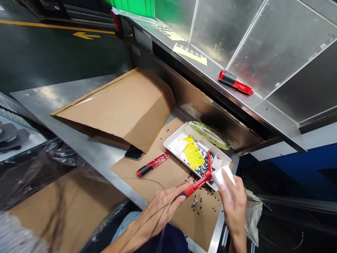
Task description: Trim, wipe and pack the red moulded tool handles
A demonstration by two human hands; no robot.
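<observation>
left hand (155, 216): clenched round the grip of a red-and-black hand tool (196, 185), whose red arm reaches over the near corner of a shallow white tray (175, 140). right hand (233, 200): grasping a folded white piece (224, 179) between thumb and fingers, material hard to tell, held just beside the tool's red head. tray contents: yellow printed labels (192, 154), white paper slips (179, 146) and a heap of small black parts (202, 165). more small black parts (202, 207) lie loose on a brown cardboard sheet (168, 186) under the tray, near the hands, with a small silver cone (196, 200) among them. a loop of green tape (210, 135) lies against the tray's far side. also on the cardboard sheet: a second red tool with black grip (152, 164). a dark smartphone (133, 153) sits by a bent sheet of cardboard (113, 105) on the steel bench (79, 137). on the steel shelf above: a third red-and-black tool (235, 82) and a yellow sheet printed with rows of dark rings (190, 53). a crumpled plastic bag (253, 218) hangs beyond the right hand.
</observation>
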